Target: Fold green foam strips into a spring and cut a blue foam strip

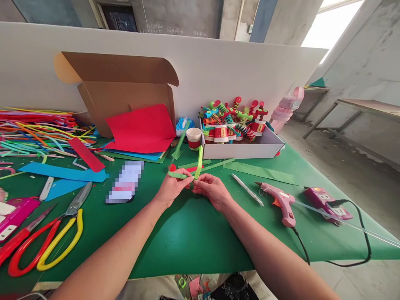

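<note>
My left hand [171, 191] has its grip pinched closed on a green strip [178, 175], the free end of which sticks out over the back of the fingers. My right hand [214, 190] has its grip pinched too, thumb and forefinger closed at the foot of a lime strip [199, 161] that stands up between the two hands. The fingertips of both hands nearly meet there, just above the counter [184, 243]; I can't tell whether the two strips join at that spot.

Just behind the left hand I see a small red piece [172, 167], and beyond the hands narrow green strips lie flat. To the right come a wider green strip [261, 172], a white pen [248, 189], a pink glue gun [283, 203] and a purple box [328, 203] with a black cable. To the left I have a pixelated rectangle [125, 182], large scissors [75, 208] with one red and one yellow handle, and blue strips [67, 172].

Farther back, a white box [243, 151] holds colourful cup figures [221, 133]. Stacked paper cups [194, 142] stand just beside it, and red sheets [142, 129] lean in front of an open cardboard box [118, 66].
</note>
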Tool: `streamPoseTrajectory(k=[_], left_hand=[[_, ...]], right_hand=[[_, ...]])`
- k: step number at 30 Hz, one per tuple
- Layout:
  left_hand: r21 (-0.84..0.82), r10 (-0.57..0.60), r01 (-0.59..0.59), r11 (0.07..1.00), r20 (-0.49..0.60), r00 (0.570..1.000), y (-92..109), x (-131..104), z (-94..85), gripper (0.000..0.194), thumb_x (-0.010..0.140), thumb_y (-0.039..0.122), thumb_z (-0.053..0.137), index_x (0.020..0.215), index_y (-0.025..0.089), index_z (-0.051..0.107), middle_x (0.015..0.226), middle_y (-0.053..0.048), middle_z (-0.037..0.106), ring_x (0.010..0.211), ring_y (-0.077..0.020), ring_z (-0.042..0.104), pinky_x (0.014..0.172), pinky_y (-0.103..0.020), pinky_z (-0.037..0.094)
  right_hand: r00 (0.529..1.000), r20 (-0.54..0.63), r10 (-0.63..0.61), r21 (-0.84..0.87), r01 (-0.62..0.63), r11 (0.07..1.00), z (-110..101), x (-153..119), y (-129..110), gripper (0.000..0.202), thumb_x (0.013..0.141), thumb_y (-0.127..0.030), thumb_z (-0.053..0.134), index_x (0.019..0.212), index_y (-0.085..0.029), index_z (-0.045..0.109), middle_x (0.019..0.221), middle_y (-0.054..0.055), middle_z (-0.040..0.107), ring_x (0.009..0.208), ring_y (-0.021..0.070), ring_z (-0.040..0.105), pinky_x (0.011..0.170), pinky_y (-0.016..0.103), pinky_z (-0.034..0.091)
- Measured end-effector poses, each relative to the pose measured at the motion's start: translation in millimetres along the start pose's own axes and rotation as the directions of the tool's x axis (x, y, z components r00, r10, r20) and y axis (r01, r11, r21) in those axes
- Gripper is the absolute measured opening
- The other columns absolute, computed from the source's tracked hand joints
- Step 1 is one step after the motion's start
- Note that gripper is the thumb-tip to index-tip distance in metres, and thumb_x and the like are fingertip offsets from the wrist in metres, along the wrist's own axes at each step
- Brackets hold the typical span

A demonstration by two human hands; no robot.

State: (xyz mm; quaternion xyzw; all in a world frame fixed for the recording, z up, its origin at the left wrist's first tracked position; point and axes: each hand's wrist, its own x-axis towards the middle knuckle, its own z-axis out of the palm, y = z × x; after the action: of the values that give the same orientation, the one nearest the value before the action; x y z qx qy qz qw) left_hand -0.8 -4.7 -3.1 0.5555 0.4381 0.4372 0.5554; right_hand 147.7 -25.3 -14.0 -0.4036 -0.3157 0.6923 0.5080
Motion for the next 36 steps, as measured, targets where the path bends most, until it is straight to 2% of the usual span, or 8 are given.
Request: streamPoseTrajectory(k=[6,14,26,29,36], left_hand=[[0.010,-0.036,0.036,0.999,-0.031,0.999,-0.4,-0.3,-1.0,0.030,0.061,0.043,0.075,0.066,0.017,0.061,0.060,0.003,0.057,0.057,-0.0119,0.053,0.057,-0.026,0.044],[-0.004,-0.059,0.059,0.998,-0.029,0.998,2.6,-1.8,-0.1,0.030,0.060,0.043,0.076,0.064,0.018,0.059,0.057,0.003,0.054,0.054,-0.0110,0.051,0.055,-0.026,0.043],[-0.043,-0.099,0.098,0.994,-0.009,0.995,2.1,-1.7,-0.8,0.034,0.058,0.044,0.079,0.066,0.016,0.060,0.058,0.003,0.055,0.054,-0.0106,0.051,0.056,-0.027,0.043],[-0.052,-0.093,0.092,0.994,-0.010,0.996,1.6,-1.5,-0.8,0.034,0.057,0.043,0.079,0.065,0.016,0.060,0.059,0.003,0.056,0.054,-0.0101,0.051,0.055,-0.026,0.043],[-0.152,-0.150,0.151,0.977,0.018,0.988,2.6,-2.0,-1.0,0.033,0.054,0.038,0.082,0.066,0.015,0.062,0.061,0.002,0.057,0.053,-0.0089,0.051,0.054,-0.025,0.043]], right_hand=[[0.998,0.030,0.062,0.050,-0.064,0.997,-2.2,1.8,0.3,0.037,0.052,-0.039,0.090,0.068,-0.013,0.068,0.060,0.001,0.067,0.057,0.0103,0.065,0.064,0.022,0.057],[1.000,-0.010,0.011,-0.013,-0.011,1.000,-1.5,1.6,3.1,0.036,0.058,-0.043,0.086,0.069,-0.014,0.069,0.059,0.003,0.067,0.054,0.0113,0.064,0.061,0.024,0.057],[1.000,-0.015,-0.006,-0.053,0.005,0.999,-0.7,-0.2,0.9,0.040,0.055,-0.047,0.086,0.068,-0.013,0.069,0.058,0.002,0.066,0.055,0.0105,0.063,0.061,0.024,0.056],[1.000,0.005,0.004,-0.064,-0.004,0.998,-1.3,-0.4,0.1,0.039,0.054,-0.044,0.087,0.069,-0.013,0.069,0.060,0.002,0.067,0.056,0.0105,0.064,0.062,0.024,0.056],[1.000,-0.017,-0.017,-0.067,0.016,0.998,-0.5,-0.5,1.4,0.041,0.046,-0.043,0.090,0.060,-0.014,0.065,0.054,0.000,0.065,0.051,0.0098,0.061,0.057,0.023,0.054]])
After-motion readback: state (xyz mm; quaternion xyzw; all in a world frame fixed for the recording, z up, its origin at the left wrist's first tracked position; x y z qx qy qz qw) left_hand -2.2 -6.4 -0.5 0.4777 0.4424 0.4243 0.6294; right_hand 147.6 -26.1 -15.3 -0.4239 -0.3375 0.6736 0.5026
